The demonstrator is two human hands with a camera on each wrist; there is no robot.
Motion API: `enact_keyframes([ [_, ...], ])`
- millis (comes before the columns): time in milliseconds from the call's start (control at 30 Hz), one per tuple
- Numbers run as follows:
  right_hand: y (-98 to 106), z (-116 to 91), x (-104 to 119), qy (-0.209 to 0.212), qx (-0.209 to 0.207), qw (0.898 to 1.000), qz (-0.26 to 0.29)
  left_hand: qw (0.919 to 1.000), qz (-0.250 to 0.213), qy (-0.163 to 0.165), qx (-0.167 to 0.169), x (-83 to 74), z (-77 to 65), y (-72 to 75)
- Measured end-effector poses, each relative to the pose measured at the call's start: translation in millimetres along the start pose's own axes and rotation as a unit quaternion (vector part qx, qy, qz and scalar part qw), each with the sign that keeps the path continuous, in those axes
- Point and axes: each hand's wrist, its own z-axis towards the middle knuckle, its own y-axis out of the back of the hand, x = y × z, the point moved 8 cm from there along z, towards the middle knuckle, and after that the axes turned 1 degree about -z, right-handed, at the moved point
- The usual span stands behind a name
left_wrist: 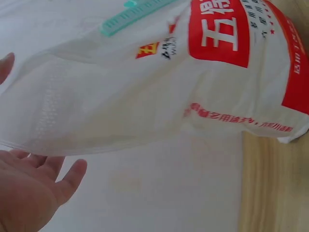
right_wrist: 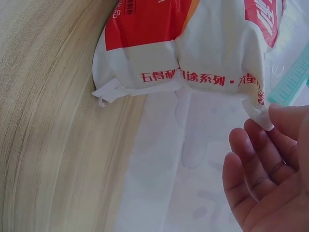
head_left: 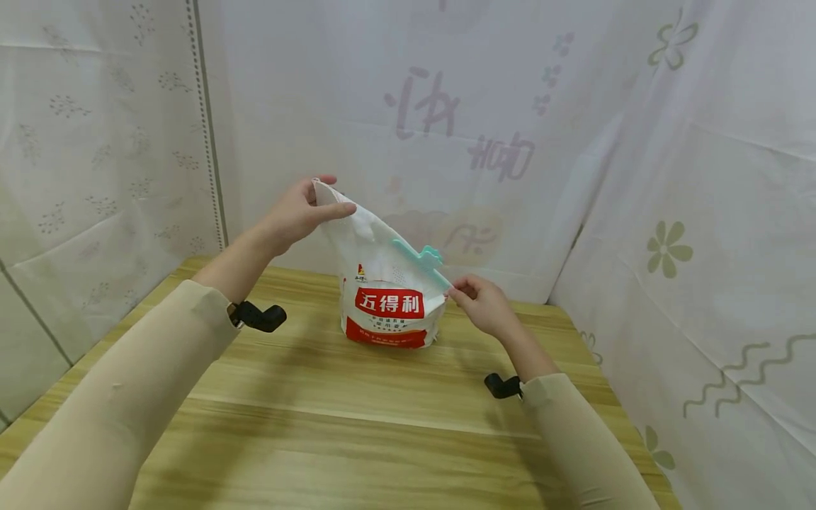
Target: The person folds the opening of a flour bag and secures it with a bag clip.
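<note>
A white and red flour bag (head_left: 390, 312) stands on the table, its top slanting down from upper left to right. Along the right part of that top lies a teal bag clip (head_left: 421, 262), also visible as a ribbed strip in the left wrist view. My left hand (head_left: 302, 212) holds the raised upper left corner, thumb across the front and other fingers behind. At the low right end of the top, by the clip's lower end, my right hand (head_left: 481, 304) pinches the bag's corner between thumb and index finger. Its other fingers curl loosely below, seen in the right wrist view.
The wooden table (head_left: 306, 446) extends toward me in front of the bag. Printed white curtains (head_left: 287, 85) hang behind it and along both sides, close to the table's edges. A black wrist device (head_left: 260, 317) sits by each sleeve cuff.
</note>
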Motion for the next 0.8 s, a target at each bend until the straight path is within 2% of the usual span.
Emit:
enact_keyframes([
  [100,-1.6,-0.5,2.1,-0.002,0.003,1.000,-0.001,0.9996,-0.026,0.001,0.015,9.2,0.2,-4.5],
  [200,-3.0,-1.0,3.8,-0.002,0.003,1.000,-0.005,0.9988,-0.049,0.000,-0.006,12.8,2.8,-5.2],
  [267,-3.5,-1.3,5.0,-0.002,0.000,1.000,-0.006,0.9977,-0.059,0.002,-0.032,13.7,5.3,-3.9],
  [467,-3.2,1.1,4.8,-0.010,-0.016,1.000,-0.017,0.9936,-0.054,0.022,-0.096,12.0,11.9,-1.5],
  [600,-1.8,5.3,5.2,-0.017,-0.018,0.999,-0.024,0.9908,-0.052,0.041,-0.118,10.4,13.7,-0.5],
  [800,-2.1,5.0,1.5,-0.025,-0.003,1.000,0.003,0.9874,-0.079,0.068,-0.119,10.5,14.8,-2.0],
])
